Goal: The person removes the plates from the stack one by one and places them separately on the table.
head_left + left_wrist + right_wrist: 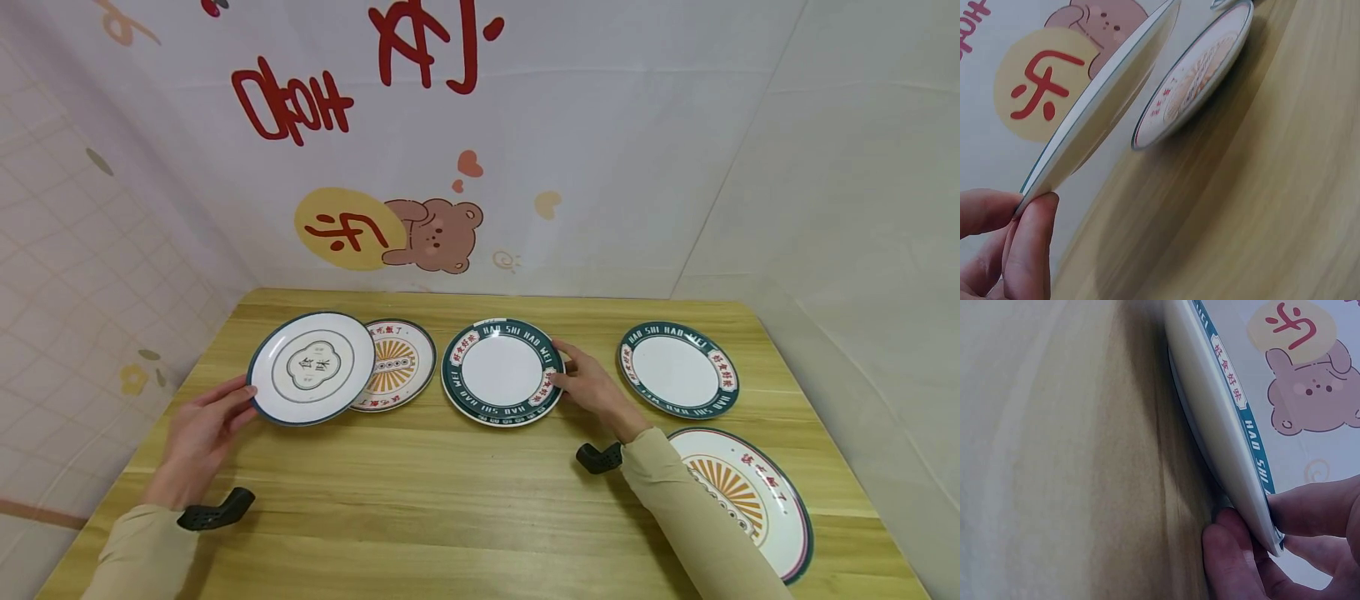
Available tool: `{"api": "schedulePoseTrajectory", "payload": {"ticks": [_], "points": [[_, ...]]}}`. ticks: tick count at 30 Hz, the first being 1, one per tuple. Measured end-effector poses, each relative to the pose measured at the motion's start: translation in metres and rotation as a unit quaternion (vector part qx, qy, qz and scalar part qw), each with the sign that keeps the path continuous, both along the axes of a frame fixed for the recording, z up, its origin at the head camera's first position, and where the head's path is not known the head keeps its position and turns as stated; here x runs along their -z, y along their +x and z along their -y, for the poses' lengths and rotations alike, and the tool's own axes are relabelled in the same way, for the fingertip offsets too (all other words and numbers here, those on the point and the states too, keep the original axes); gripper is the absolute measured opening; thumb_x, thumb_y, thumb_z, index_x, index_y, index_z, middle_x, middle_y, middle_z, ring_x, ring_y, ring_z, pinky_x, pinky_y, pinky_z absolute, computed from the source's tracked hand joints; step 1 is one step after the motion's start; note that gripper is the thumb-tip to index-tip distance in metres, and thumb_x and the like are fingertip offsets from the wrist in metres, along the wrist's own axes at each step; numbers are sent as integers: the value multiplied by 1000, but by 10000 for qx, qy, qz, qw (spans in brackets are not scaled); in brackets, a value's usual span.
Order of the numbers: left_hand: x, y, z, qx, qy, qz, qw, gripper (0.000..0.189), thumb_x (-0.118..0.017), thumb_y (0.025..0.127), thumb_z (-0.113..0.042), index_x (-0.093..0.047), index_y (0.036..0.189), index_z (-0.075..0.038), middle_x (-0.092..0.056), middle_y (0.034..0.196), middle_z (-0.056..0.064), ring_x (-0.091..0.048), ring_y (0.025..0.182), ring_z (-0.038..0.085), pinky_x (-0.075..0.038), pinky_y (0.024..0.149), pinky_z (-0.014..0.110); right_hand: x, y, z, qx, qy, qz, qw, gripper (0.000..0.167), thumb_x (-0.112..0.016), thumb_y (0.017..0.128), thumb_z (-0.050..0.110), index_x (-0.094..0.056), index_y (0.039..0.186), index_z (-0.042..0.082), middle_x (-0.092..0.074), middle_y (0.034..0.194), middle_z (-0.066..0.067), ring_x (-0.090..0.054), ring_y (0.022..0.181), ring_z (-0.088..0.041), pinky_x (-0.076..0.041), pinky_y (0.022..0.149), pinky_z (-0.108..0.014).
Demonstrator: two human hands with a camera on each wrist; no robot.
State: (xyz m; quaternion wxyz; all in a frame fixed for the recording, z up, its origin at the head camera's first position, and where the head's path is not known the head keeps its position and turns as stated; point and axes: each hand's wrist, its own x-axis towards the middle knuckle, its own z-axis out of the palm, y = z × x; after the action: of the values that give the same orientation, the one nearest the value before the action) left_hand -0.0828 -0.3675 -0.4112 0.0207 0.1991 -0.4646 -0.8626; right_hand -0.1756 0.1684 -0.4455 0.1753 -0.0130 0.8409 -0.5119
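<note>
My left hand [201,435] pinches the left edge of a white plate [285,392] with a thin dark rim and a framed emblem. In the left wrist view this plate [1100,106] is tilted and held above the wooden table. Partly behind it lies a smaller sunburst plate [408,346]. My right hand [596,390] grips the right edge of a green-rimmed plate [498,371], thumb on top and fingers beneath. Another patterned rim shows under that plate's front edge, so a second plate seems to be below it.
To the right lies another green-rimmed plate [671,371]. Nearer the front right, a large sunburst plate [783,508] is partly covered by my right sleeve [701,521]. Behind the wooden table [420,517] hangs a printed white cloth [600,125].
</note>
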Motion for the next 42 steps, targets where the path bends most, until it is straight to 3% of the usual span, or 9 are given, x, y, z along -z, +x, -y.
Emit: {"api": "schedulePoseTrajectory", "payload": {"ticks": [18,42], "points": [[7,12,32,-429,-90,293,9986,29,-65,93,15,-83,89,-7,-76,88,4,-76,77,16,-63,70,28,0,0,1,37,157,44,9999,67,-61,105,15,-32,164,19,-51,141,-29,-61,109,-33,-55,92,-37],[17,11,48,-1048,-155,670,9921,27,-65,92,17,-78,83,-6,-70,82,5,-75,72,17,-63,66,31,2,-1,1,-19,141,-66,9999,67,-61,103,9,-31,164,14,-52,138,-31,-60,111,-34,-59,93,-41]]}}
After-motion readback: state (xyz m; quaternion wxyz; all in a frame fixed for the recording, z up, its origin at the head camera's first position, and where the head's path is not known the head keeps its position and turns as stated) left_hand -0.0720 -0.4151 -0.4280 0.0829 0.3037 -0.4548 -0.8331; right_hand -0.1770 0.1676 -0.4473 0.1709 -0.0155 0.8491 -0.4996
